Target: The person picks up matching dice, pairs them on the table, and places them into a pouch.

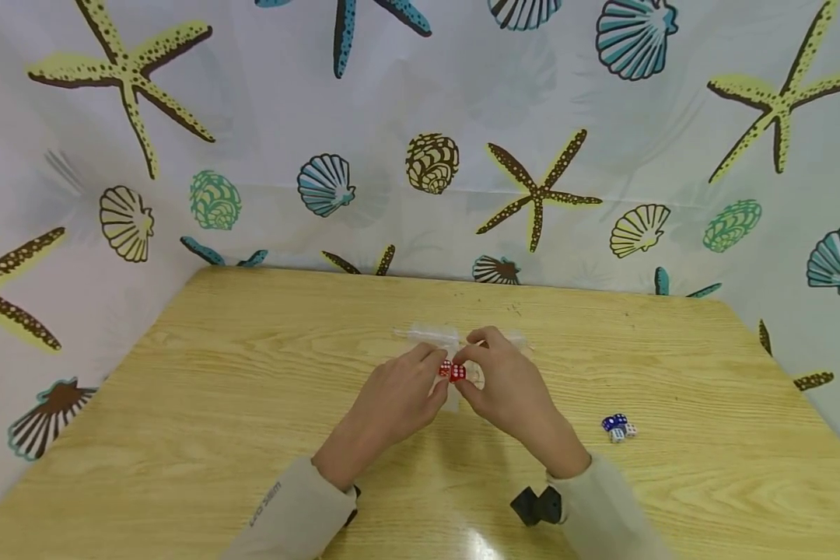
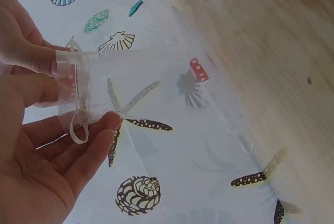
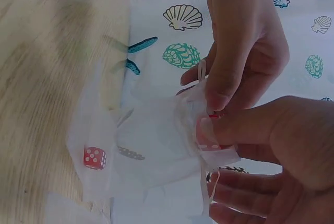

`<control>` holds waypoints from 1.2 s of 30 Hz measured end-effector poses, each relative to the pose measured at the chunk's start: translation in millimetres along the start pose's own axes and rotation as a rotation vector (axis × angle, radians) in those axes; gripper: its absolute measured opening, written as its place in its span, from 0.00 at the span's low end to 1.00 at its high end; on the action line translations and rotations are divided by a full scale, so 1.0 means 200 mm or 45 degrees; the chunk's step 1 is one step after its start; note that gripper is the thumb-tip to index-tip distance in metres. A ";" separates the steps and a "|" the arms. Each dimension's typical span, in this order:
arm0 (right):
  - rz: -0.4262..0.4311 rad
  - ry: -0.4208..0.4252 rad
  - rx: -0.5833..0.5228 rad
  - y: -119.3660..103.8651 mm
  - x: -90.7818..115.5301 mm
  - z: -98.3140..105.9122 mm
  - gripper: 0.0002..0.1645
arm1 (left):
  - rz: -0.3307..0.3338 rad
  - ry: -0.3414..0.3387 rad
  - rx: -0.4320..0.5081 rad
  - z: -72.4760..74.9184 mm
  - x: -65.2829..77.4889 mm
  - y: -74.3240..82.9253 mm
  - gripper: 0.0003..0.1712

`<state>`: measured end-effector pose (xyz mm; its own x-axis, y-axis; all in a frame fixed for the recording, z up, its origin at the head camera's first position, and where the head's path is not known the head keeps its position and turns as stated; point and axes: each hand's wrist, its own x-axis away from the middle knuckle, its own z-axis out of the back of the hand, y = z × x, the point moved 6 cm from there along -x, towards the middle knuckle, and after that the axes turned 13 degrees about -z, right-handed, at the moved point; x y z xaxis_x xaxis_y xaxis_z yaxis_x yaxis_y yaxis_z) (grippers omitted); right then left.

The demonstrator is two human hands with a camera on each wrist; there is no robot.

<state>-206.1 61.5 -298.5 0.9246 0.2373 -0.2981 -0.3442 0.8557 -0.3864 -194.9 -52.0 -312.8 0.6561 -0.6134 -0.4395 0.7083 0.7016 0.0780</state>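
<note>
A sheer white drawstring pouch (image 2: 141, 72) hangs between both hands, with thin ribbon loops at its mouth. My left hand (image 1: 402, 389) pinches the edge of the mouth with thumb and fingers. My right hand (image 1: 507, 385) grips a red die (image 1: 457, 372) with white dots at that same mouth, its thumb lying over it in the right wrist view. A second red die (image 1: 445, 368) sits right beside it, near the left fingertips. Through the gauzy fabric, a red die (image 3: 94, 158) shows toward the pouch's far end. Fingers hide part of the mouth.
Blue dice (image 1: 614, 421) and white dice (image 1: 623, 432) lie clustered on the wooden table (image 1: 252, 404) to the right. Behind the hands lies more sheer white material (image 1: 430, 334). A shell-and-starfish cloth (image 1: 392, 101) borders the table's back and sides.
</note>
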 end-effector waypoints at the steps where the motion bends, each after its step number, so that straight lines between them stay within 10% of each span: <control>1: 0.001 -0.002 0.016 0.00 0.00 0.00 0.10 | -0.001 0.005 0.007 0.00 0.00 0.00 0.17; 36: 0.101 -0.208 -0.279 0.07 -0.01 0.00 0.13 | 0.052 -0.102 0.163 0.00 0.01 -0.05 0.22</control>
<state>-214.1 73.4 -303.7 0.9013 0.3858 -0.1968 -0.4270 0.7157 -0.5526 -201.2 -60.3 -313.6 0.7003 -0.6156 -0.3614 0.7045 0.6779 0.2103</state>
